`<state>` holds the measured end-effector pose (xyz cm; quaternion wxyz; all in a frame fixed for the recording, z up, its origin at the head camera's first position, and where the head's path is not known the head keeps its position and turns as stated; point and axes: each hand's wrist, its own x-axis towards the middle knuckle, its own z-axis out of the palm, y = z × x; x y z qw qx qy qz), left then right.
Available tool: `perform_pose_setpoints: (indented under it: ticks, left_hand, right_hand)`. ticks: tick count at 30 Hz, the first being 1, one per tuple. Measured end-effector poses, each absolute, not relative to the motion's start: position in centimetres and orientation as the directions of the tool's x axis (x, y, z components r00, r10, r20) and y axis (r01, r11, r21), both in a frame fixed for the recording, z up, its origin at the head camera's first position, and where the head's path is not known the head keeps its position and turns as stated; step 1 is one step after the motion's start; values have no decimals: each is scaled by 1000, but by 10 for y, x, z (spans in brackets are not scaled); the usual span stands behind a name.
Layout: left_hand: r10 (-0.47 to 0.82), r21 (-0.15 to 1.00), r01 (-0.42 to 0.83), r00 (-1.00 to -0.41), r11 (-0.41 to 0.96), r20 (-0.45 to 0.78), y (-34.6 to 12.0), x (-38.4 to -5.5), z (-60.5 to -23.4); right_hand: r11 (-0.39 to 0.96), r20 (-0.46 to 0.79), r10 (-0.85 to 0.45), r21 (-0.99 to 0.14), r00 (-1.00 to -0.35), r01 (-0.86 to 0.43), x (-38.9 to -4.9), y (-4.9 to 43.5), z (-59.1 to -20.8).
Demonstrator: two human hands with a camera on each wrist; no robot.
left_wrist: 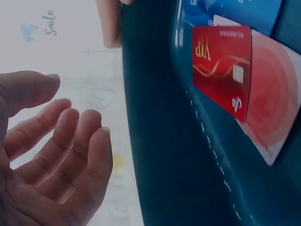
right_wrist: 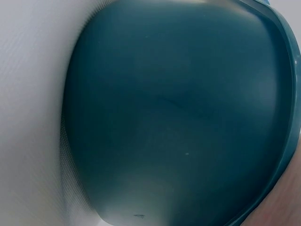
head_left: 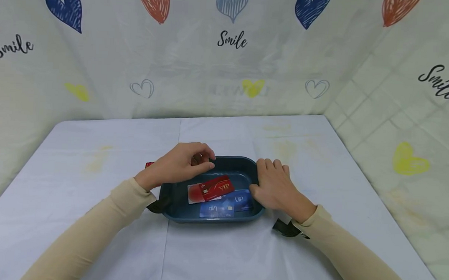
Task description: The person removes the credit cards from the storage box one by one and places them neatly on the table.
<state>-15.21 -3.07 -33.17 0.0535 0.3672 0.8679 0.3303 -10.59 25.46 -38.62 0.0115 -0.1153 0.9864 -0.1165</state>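
Note:
A dark teal tray (head_left: 213,221) holds several cards. A red VIP card (head_left: 222,185) overlaps a red-and-white card (head_left: 194,194), and two blue VIP cards, the front one (head_left: 215,210) and the one behind it (head_left: 242,198), lie beside them. My left hand (head_left: 182,165) hovers over the tray's back left part; in the left wrist view its fingers (left_wrist: 96,155) are loosely bent with nothing between them. With my right hand (head_left: 276,188) I grip the tray's right rim. The right wrist view shows mostly the tray's outer wall (right_wrist: 178,103).
A red corner of some flat thing (head_left: 149,164) shows behind my left wrist, mostly hidden. The tray stands on a white-covered table (head_left: 93,218). A cloth printed with hearts (head_left: 182,63) rises along the table's back and right sides.

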Motion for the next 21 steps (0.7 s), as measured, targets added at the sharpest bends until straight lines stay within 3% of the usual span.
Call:
perform_pose_setpoints:
  ticks: [11,21]
  left_hand:
    - [729,618,643,-665,451,160,-13,-157,-339]
    - [791,675,598,-611,432,35,-4,-161,-352]
  right_hand:
    - [947,-7,-227,-233,-974,-219,-106,255,-386]
    - [948,-12,-229,-229,-973,-221,-107,254,-386]
